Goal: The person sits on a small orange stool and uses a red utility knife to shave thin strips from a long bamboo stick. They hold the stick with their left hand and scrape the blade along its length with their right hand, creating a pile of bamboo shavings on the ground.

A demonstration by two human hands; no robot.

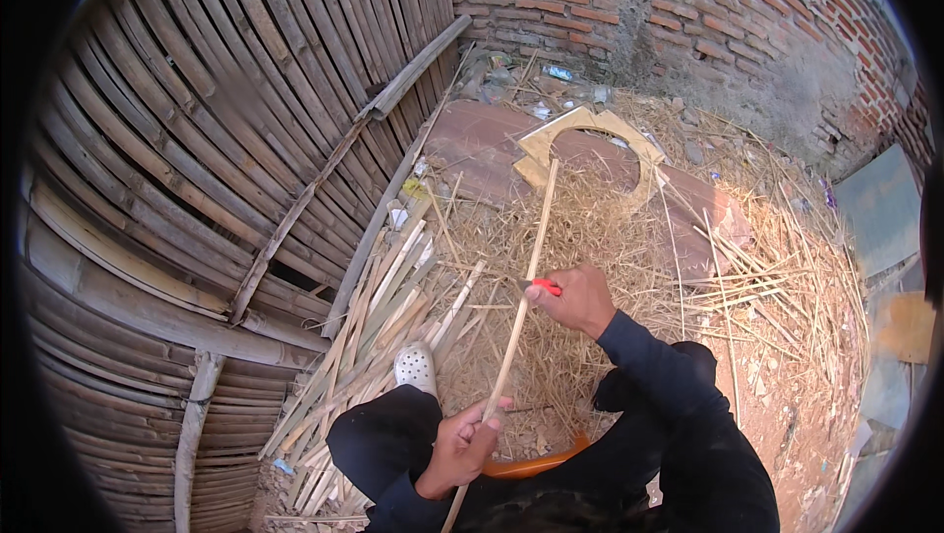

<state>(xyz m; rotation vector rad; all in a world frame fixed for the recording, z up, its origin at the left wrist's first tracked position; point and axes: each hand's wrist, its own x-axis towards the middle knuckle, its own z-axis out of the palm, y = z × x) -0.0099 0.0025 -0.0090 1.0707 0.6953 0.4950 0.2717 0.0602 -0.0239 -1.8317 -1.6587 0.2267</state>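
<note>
A long, thin bamboo strip (539,228) slants from my lap up and away over the shavings. Near its lower end, my left hand (462,446) is closed around it. Higher up, my right hand (577,299) grips the red handle of a knife (547,286), held against the strip about midway along. The knife's dark blade shows only a little, where it meets the bamboo. Under the strip lies a heap of pale bamboo shavings (590,228).
Several split bamboo strips (379,312) are piled left of my white clog (416,368). Beyond the heap lies a board with a round cutout (539,145). A bamboo-slat wall (197,140) stands left, a brick wall (551,2) behind. Something curved and orange (536,467) is beneath me.
</note>
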